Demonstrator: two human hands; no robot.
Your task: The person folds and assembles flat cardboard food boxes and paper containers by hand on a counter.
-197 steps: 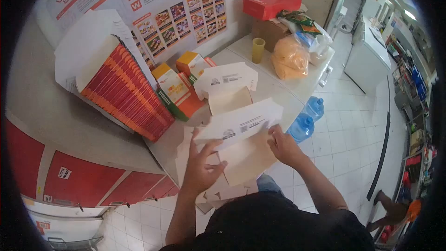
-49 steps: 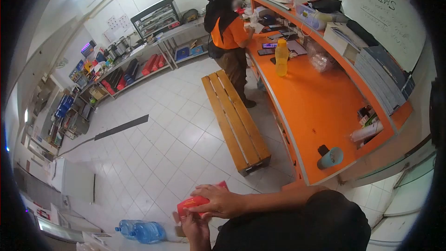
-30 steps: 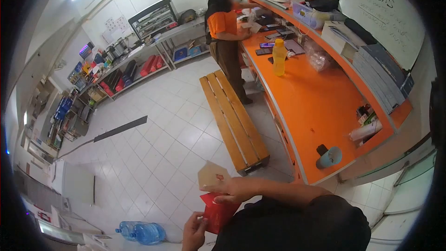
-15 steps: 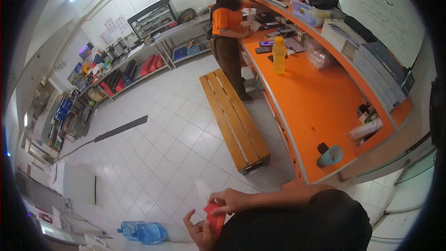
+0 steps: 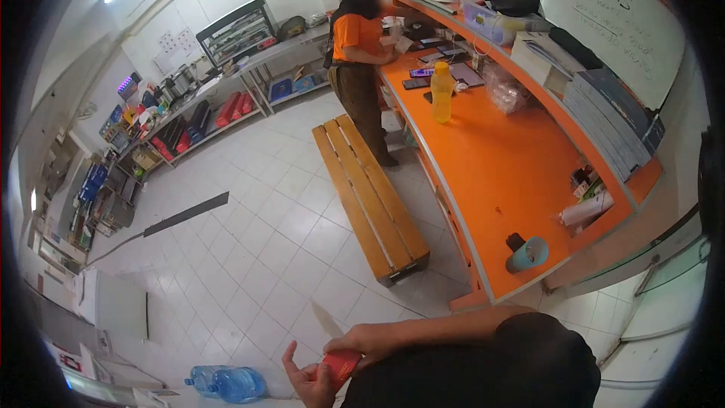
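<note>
At the bottom of the head view, close to my body, is a small red packet (image 5: 342,365) with faint printing on it. My left hand (image 5: 312,384) holds its lower left side, thumb on the front and one finger raised away. My right hand (image 5: 361,341) grips the packet from above and the right, fingers bent; its fingertips are partly hidden. A thin whitish pointed piece (image 5: 326,319) sticks up beside my right hand, and I cannot make out whether it is paper or plastic.
A wooden slatted bench (image 5: 370,196) stands ahead, beside an orange counter (image 5: 491,174) carrying a yellow bottle (image 5: 442,94) and a blue cup (image 5: 529,255). A person (image 5: 359,60) in an orange top stands at its far end. Large blue water bottles (image 5: 238,384) lie on the floor.
The red packet has tilted from nearly upright to slanting, and my right hand has moved lower over it. The whitish piece shows more sharply. My view has shifted slightly to the right.
</note>
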